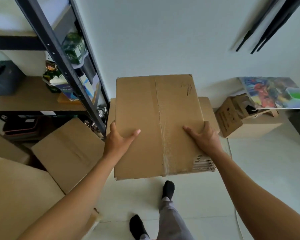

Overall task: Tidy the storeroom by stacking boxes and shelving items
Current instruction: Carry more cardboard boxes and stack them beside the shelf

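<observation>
A taped brown cardboard box (145, 108) fills the middle of the head view, its near right corner torn. It sits over a wider cardboard box (208, 108) that shows at its left and right sides. My left hand (119, 138) grips the top box's left edge, thumb on the lid and fingers curled over the side. On the right edge my right hand (204, 135) holds it the same way.
A black metal shelving unit (59, 54) with wooden shelves stands at the left, holding cartons, packets and a dark bin (4, 77). Several closed cardboard boxes (68, 149) crowd the floor left. Small boxes (232, 116) and a colourful print (274, 92) lie right. White floor tiles lie below.
</observation>
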Motion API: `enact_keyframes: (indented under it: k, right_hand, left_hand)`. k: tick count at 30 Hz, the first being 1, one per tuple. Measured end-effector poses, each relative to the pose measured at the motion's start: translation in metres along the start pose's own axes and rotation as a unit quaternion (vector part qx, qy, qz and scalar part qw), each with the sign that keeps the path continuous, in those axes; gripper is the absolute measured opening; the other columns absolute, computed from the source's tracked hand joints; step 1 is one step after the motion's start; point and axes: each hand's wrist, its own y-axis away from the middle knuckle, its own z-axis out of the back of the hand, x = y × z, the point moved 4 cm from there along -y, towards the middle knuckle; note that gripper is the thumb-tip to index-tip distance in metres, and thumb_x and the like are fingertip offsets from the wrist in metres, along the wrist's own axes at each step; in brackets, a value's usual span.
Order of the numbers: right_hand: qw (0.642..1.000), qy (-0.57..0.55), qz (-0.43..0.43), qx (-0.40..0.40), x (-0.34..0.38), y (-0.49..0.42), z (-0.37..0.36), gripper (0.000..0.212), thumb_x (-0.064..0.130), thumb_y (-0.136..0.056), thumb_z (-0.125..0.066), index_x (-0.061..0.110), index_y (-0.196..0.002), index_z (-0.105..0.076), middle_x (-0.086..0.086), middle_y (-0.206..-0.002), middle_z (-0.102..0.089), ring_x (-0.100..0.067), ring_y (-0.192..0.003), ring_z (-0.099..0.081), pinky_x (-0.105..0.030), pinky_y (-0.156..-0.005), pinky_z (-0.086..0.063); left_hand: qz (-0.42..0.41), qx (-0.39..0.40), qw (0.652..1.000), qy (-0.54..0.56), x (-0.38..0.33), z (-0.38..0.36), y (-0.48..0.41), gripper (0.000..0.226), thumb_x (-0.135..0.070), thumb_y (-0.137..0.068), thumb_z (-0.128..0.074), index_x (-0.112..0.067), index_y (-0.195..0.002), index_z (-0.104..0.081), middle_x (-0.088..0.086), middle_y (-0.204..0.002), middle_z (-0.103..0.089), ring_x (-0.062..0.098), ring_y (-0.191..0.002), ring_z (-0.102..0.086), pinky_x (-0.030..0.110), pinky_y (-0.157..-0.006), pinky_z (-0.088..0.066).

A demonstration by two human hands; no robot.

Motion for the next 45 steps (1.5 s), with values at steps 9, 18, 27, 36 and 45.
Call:
enact_keyframes:
  k: [9, 18, 27, 36, 45]
  right_hand:
    - [0.997, -0.014, -0.012, 0.069, 0.044, -0.158, -0.071, 0.089, 0.081, -0.062, -0.057, 0.015, -0.120, -0.045, -0.009, -0.113, -0.055, -0.030, -0.106, -0.054, -0.047, -0.088, -0.050]
    - [0.995, -0.014, 0.005, 0.094, 0.059, -0.290, -0.193, 0.077, 0.072, -0.066, -0.064, 0.014, -0.114, -0.048, -0.005, -0.106, -0.060, -0.023, -0.092, -0.059, -0.036, -0.073, -0.054]
    - [0.994, -0.065, 0.020, 0.083, 0.068, -0.357, -0.319, 0.063, 0.066, -0.070, -0.066, 0.021, -0.106, -0.043, 0.013, -0.086, -0.043, -0.017, -0.090, -0.050, -0.035, -0.075, -0.046]
    - [0.998, -0.042, 0.004, 0.044, 0.095, -0.393, -0.349, 0.078, 0.079, -0.064, -0.062, 0.017, -0.108, -0.045, 0.000, -0.096, -0.051, -0.026, -0.094, -0.056, -0.046, -0.083, -0.053]
    - [0.999, -0.005, 0.044, 0.018, 0.107, -0.399, -0.349, 0.075, 0.077, -0.070, -0.059, 0.017, -0.113, -0.043, -0.003, -0.104, -0.053, -0.029, -0.101, -0.057, -0.046, -0.085, -0.051]
  left_hand:
    - [0.058, -0.016, 0.998, 0.005, 0.010, -0.030, -0.149, 0.113, -0.078, -0.057, -0.068, -0.018, -0.146, -0.031, 0.005, -0.140, -0.050, 0.025, -0.124, -0.051, 0.043, -0.102, -0.045]
    - [0.092, -0.050, 0.993, 0.053, 0.089, -0.067, -0.285, 0.071, -0.041, -0.069, -0.083, -0.027, -0.128, -0.046, -0.014, -0.109, -0.061, 0.006, -0.096, -0.058, 0.022, -0.087, -0.044]
    - [0.079, -0.053, 0.995, 0.003, 0.172, -0.063, -0.395, 0.062, -0.041, -0.072, -0.081, -0.022, -0.123, -0.052, -0.009, -0.107, -0.061, 0.010, -0.095, -0.057, 0.023, -0.084, -0.040]
    - [0.045, -0.021, 0.998, -0.025, 0.173, -0.048, -0.457, 0.079, -0.057, -0.070, -0.075, -0.022, -0.134, -0.045, -0.005, -0.123, -0.058, 0.019, -0.113, -0.055, 0.034, -0.096, -0.044]
    - [0.013, -0.056, 0.995, -0.082, 0.167, -0.043, -0.462, 0.102, -0.066, -0.071, -0.069, -0.020, -0.151, -0.025, 0.005, -0.149, -0.041, 0.025, -0.135, -0.040, 0.041, -0.110, -0.036]
